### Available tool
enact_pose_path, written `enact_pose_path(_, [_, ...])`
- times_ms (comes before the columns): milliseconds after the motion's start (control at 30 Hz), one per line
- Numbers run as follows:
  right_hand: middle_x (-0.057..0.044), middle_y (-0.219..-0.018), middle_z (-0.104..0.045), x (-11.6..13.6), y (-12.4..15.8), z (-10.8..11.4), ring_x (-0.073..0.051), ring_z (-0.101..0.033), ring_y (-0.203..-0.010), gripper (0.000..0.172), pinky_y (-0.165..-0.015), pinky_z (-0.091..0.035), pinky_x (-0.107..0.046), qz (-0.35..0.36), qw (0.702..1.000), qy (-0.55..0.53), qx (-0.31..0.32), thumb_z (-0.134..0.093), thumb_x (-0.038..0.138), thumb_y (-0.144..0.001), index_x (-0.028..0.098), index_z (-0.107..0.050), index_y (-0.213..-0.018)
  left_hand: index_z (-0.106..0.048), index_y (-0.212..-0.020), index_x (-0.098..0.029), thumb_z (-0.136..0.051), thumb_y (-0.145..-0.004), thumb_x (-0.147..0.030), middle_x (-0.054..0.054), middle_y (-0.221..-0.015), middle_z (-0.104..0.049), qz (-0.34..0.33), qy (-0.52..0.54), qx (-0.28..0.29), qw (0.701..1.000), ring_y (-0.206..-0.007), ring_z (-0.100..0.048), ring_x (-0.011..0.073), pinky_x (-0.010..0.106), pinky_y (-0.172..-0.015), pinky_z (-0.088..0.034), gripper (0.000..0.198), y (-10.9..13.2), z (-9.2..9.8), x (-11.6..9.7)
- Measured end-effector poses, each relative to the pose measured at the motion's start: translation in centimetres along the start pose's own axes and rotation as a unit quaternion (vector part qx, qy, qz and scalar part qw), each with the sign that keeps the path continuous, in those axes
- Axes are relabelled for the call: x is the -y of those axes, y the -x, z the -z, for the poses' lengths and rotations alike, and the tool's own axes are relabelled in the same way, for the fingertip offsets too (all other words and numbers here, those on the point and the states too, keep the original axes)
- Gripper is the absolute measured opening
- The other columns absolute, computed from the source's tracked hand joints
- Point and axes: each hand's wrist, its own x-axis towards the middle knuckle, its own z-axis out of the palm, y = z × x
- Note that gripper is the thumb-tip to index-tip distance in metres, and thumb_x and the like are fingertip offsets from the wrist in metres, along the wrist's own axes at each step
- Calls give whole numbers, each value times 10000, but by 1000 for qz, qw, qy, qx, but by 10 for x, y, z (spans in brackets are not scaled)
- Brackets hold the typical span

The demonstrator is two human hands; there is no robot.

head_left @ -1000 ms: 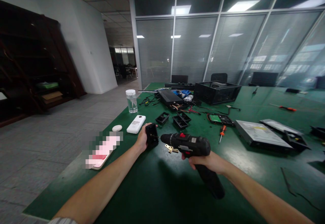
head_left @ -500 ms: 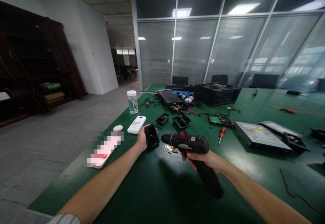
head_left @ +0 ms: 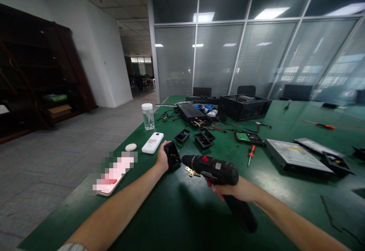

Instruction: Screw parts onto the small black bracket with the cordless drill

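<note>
My left hand (head_left: 163, 157) grips a small black plastic box (head_left: 172, 156) by its left side, its open face tilted toward me. Small brass-coloured bits show inside the box. In my right hand (head_left: 228, 190) is a black cordless drill (head_left: 218, 170) with red switches, held by the handle and pointing left at the box. Its chuck is close to the box's right edge; whether a bit touches anything inside I cannot tell. Brass-coloured metal plates (head_left: 190, 171) lie on the table, partly covered by the drill. Just beyond are several similar black boxes (head_left: 203, 141).
On the green table (head_left: 159, 220) a white device (head_left: 153, 143), a clear jar (head_left: 148, 118) and a blurred phone (head_left: 112, 180) stand left. Rightward lie an orange screwdriver (head_left: 251, 153), an opened hard drive (head_left: 247, 137) and a flat metal drive (head_left: 295, 155). A black case (head_left: 245, 108) sits behind.
The view has shifted slightly. The black box is turned a little more toward the drill, and the drill has moved slightly right and down in the picture. Both hands keep their hold.
</note>
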Motion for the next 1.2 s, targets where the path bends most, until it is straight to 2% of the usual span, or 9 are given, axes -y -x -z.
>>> enact_pose_path(100, [-31, -816, -556, -2, -1, 2, -84, -513, -515, 251, -482, -407, -219, -2, 999, -29, -21, -604, 289, -720, 135, -540, -908, -525, -861, -194, -525, -687, -407, 15, -592, -582, -10, -3, -2, 1000, -523, -593, 217, 339, -483, -459, 275, -1, 1, 1])
enact_pose_path(200, [-18, -774, -551, 0, -2, 2, -82, -506, -496, 220, -464, -397, -212, -8, 999, -41, -13, -604, 265, -706, 133, -549, -872, -533, -864, -186, -526, -680, -422, 21, -594, -585, -3, -4, -6, 1000, -518, -591, 217, 337, -476, -457, 300, -2, 2, 1])
enact_pose_path(367, [-17, -794, -553, 4, -1, 0, -84, -510, -518, 209, -488, -396, -213, -27, 999, -34, -16, -604, 232, -696, 144, -545, -876, -530, -844, -190, -523, -679, -419, 18, -578, -582, -4, -1, 2, 1000, -507, -587, 216, 334, -468, -454, 283, -6, 4, 1])
enact_pose_path(533, [21, -642, -523, 7, -2, 0, -89, -488, -494, 175, -494, -379, -216, -30, 999, -18, -18, -584, 259, -709, 135, -547, -827, -525, -864, -185, -510, -681, -436, 19, -577, -580, 3, -9, 7, 1000, -503, -590, 221, 345, -471, -459, 311, -8, 4, 1])
enact_pose_path(800, [32, -554, -513, 13, -3, -2, -102, -485, -478, 180, -482, -359, -220, -24, 1000, 9, -8, -579, 282, -710, 133, -531, -800, -515, -861, -187, -494, -687, -466, 22, -573, -576, 10, -13, 12, 1000, -501, -587, 224, 360, -478, -461, 329, -6, 1, -1])
enact_pose_path(1200, [34, -537, -514, 10, -2, -1, -110, -493, -508, 137, -522, -384, -234, -23, 999, 39, -15, -550, 256, -737, 141, -522, -807, -530, -817, -184, -490, -692, -417, 22, -568, -583, 13, -7, 25, 1000, -511, -590, 217, 337, -483, -454, 268, -7, 3, -2])
